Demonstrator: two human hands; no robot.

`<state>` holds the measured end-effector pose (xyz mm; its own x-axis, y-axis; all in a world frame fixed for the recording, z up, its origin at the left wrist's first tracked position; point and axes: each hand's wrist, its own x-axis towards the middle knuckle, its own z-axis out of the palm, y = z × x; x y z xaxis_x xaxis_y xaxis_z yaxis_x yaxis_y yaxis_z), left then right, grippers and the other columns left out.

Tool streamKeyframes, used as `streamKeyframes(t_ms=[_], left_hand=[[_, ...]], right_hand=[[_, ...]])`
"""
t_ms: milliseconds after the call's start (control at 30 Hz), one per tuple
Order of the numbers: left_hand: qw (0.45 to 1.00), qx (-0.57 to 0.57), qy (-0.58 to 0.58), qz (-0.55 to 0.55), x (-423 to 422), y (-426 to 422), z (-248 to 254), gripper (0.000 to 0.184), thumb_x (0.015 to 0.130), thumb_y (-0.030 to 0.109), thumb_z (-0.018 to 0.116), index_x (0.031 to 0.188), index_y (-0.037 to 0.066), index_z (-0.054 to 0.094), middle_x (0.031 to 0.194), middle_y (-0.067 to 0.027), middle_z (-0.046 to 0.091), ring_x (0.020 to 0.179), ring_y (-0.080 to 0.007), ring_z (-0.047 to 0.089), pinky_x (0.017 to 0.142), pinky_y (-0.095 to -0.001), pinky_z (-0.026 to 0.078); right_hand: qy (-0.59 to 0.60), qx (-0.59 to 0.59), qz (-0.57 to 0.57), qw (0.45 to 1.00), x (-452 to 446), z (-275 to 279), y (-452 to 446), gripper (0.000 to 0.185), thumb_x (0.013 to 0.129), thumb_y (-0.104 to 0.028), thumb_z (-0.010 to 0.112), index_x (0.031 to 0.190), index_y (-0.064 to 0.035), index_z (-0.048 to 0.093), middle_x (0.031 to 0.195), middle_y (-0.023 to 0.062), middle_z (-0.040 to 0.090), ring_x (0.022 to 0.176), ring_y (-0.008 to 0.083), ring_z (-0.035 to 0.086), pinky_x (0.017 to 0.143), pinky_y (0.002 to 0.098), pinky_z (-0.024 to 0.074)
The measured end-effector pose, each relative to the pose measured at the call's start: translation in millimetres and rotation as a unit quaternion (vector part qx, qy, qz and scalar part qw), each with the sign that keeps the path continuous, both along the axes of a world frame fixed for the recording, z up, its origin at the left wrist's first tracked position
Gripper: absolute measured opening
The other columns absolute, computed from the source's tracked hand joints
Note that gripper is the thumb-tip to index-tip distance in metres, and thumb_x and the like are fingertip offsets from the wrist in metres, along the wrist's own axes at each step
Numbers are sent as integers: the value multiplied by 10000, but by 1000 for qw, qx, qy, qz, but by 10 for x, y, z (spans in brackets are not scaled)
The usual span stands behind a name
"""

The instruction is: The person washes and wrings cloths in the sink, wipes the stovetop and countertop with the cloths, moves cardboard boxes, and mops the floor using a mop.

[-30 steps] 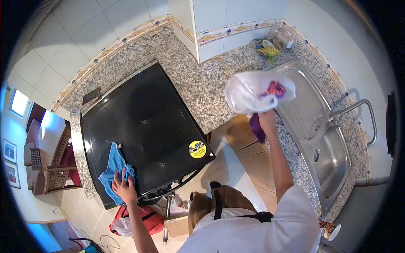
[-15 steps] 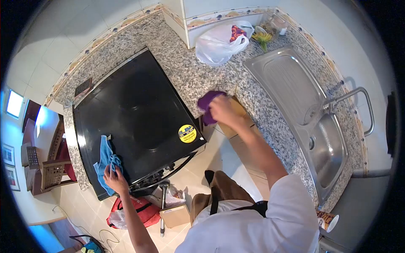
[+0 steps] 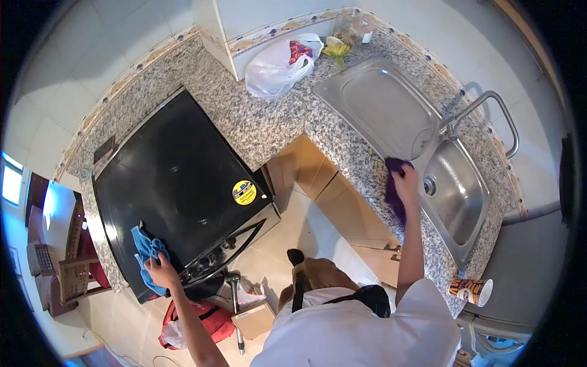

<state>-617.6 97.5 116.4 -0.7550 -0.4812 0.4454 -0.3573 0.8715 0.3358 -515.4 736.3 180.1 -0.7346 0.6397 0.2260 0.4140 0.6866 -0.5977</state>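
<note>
Speckled stone worktop [image 3: 251, 113], bent round a kitchen corner beneath pale tiles and a patterned border. Between its front edge and the sink [image 3: 455, 189], a purple cloth [image 3: 394, 197], bunched under the right hand [image 3: 405, 181], with fingers bent and closed on the fabric, partly hiding it. Just beside, the sink's metal rim.

Across the gap in the worktop, near the front left corner of the black stove top [image 3: 174, 183], a crumpled blue cloth [image 3: 147, 246]. Clamped on it, the gathered fingers of the left hand [image 3: 160, 272], covering its lower part.

Farther out, against the back wall, a knotted white plastic bag [image 3: 275, 72] with a red and purple patch showing, then a yellow flower [image 3: 337, 52] and a clear container [image 3: 351, 32] in the corner behind the drainboard [image 3: 391, 107]. Arching over the basin, a metal tap [image 3: 512, 128]. Near the worktop's near right end, a patterned paper cup [image 3: 471, 292]. On the floor below, a red bag [image 3: 205, 324] and a cardboard box [image 3: 254, 320].

At the stove's front right corner, a round yellow sticker [image 3: 244, 192]: "ELBA" in large letters, smaller lines beneath hard to make out. Lettering on the cup too small to read.
</note>
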Motion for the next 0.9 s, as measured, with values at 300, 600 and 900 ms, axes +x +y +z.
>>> streamKeyframes(t_ms=[300, 600, 900], left_hand=[[999, 4, -15, 38, -80, 296, 54, 423, 811, 379, 554, 1017, 15, 618, 1049, -124, 566, 852, -336, 579, 685, -419, 437], [999, -8, -23, 33, -99, 251, 52, 520, 835, 457, 473, 1064, 7, 601, 1133, -133, 552, 913, -356, 567, 740, -429, 435], [938, 240, 235, -85, -237, 657, 601, 443, 860, 345, 538, 924, -89, 598, 839, -185, 603, 721, -220, 484, 701, -374, 417]], right_hand=[[-87, 239, 154, 955, -2920, -500, -306, 402, 884, -390, 407, 1179, -150, 536, 1150, 92, 553, 1081, 311, 481, 968, 483, 294], [-40, 189, 31, 981, -655, -597, 128, 227, 785, -203, 551, 911, -19, 590, 942, 178, 578, 944, 349, 515, 826, 468, 405], [194, -47, -197, 960, 280, -137, 12, 268, 909, -184, 482, 1016, 51, 553, 936, 213, 589, 858, 358, 557, 793, 403, 428]])
